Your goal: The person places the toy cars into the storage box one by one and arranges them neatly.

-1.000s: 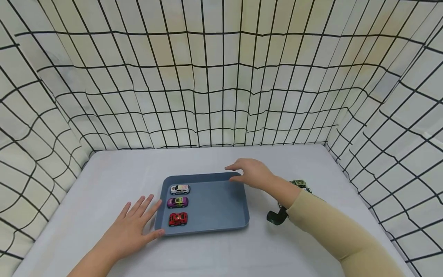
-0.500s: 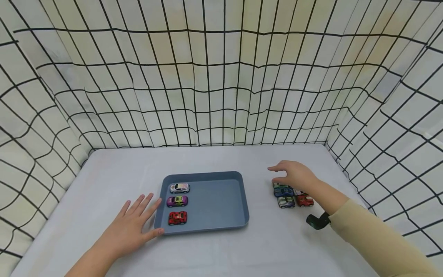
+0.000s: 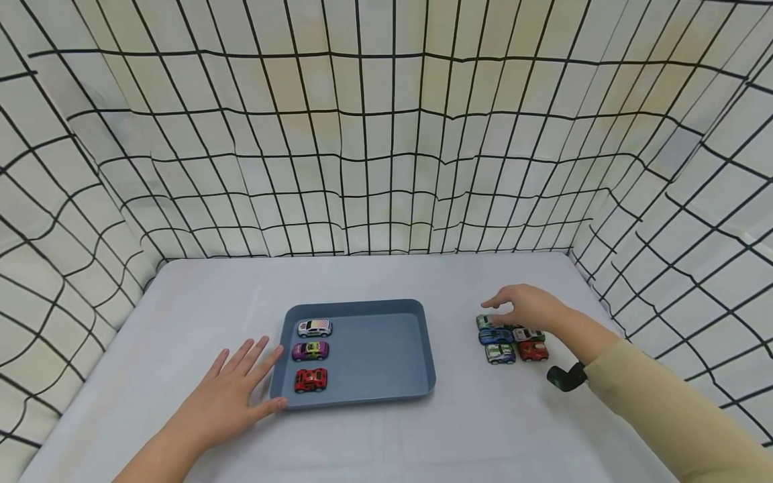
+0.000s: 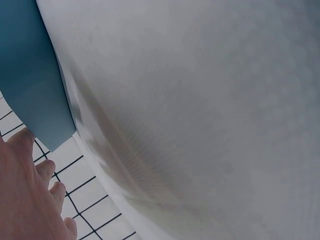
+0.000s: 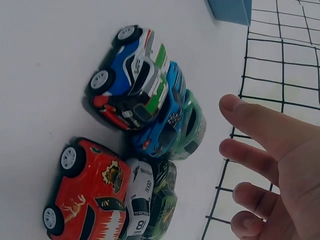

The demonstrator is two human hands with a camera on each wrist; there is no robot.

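My left hand (image 3: 232, 396) lies with fingers spread at the left edge of a blue-grey tray (image 3: 383, 396). Along the tray's left side stand a white toy car (image 3: 315, 328), a purple toy car (image 3: 311, 351) and a red toy car (image 3: 311, 380). My right hand (image 3: 531, 306) hovers over the far side of a cluster of toy cars, thumb and fingers apart, with nothing held. The cluster has a pale green car (image 5: 194, 125), a blue car (image 5: 162, 122), a white-blue-green car (image 5: 135, 75), a red car (image 5: 92, 190) and a white car (image 5: 140, 197). A dark green car (image 5: 162, 210) sits behind the white one.
The white table (image 3: 386, 443) is bounded at the back and sides by a white wall with black netting (image 3: 386, 161). A dark wrist camera (image 3: 566, 378) hangs below my right sleeve. In the left wrist view, the tray wall (image 4: 35, 65) stands beside my fingers.
My right hand has moved from above the tray's right edge rightward to the car cluster, uncovering most of it. My left hand and the cars in the tray stay put.
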